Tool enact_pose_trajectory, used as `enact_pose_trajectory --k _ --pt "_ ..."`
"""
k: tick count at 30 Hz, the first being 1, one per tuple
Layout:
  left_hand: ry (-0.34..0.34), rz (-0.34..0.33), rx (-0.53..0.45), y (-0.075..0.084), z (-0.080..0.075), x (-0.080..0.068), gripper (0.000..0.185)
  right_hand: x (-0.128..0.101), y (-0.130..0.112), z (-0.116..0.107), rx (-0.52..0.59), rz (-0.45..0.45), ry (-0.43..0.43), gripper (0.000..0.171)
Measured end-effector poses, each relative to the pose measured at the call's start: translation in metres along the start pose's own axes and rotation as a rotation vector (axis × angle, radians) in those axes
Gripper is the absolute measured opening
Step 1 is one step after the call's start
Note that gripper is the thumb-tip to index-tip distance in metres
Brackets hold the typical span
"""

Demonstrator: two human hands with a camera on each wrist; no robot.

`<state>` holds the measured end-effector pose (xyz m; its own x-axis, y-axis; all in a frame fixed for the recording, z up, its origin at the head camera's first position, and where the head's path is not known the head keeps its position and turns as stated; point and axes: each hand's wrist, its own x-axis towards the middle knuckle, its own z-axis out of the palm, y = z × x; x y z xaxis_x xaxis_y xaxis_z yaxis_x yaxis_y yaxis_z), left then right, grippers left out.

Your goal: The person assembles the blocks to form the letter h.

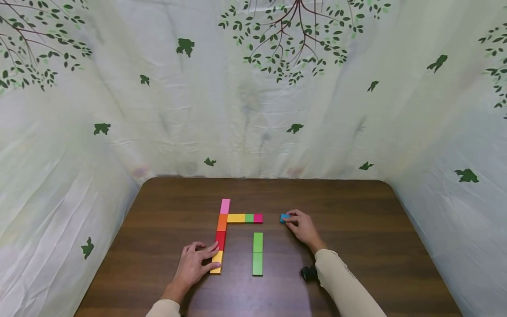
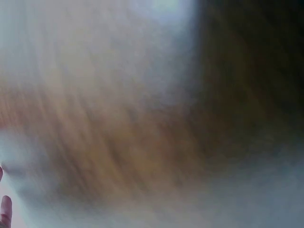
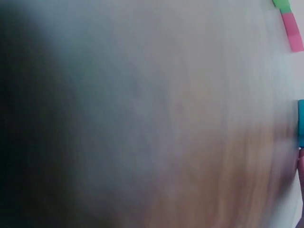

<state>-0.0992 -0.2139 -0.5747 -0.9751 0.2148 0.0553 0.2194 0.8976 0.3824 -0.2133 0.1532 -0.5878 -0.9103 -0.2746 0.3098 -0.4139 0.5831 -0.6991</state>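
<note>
While the small blue wooden block [image 1: 284,218] sits at three o'clock of the coloured row, the right hand [image 1: 302,226] pinches it with curled fingertips. Best slide it flat toward the magenta square block [image 1: 258,218]. Left hand [image 1: 195,264] presses relaxed fingers on the yellow end block [image 1: 216,267], steadying the column.

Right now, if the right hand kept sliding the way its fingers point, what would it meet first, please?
The right hand, pinching the blue block, points left; the magenta block ending the coloured row probably comes first.

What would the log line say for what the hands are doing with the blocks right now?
left hand: touches yellow block | right hand: pinches blue block | table: wood
</note>
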Motion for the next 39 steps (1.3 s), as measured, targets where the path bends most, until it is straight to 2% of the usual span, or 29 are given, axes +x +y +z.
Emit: enact_pose_trajectory --k 4,11,33,39 --pt "-0.012 -0.021 0.0 -0.001 0.0 0.0 0.06 -0.002 -0.005 0.005 -0.004 -0.04 -0.016 0.014" --pt "-0.02 -0.035 -0.016 -0.002 -0.001 0.0 0.061 -0.004 -0.013 0.013 0.005 -0.019 -0.072 0.014" --pt "-0.017 -0.006 0.0 -0.001 -0.002 0.002 0.06 -0.004 -0.034 0.034 0.038 -0.097 -0.132 0.015" --pt "0.011 0.02 -0.007 -0.002 0.0 0.0 0.059 -0.004 -0.036 0.037 0.038 -0.1 -0.13 0.016"
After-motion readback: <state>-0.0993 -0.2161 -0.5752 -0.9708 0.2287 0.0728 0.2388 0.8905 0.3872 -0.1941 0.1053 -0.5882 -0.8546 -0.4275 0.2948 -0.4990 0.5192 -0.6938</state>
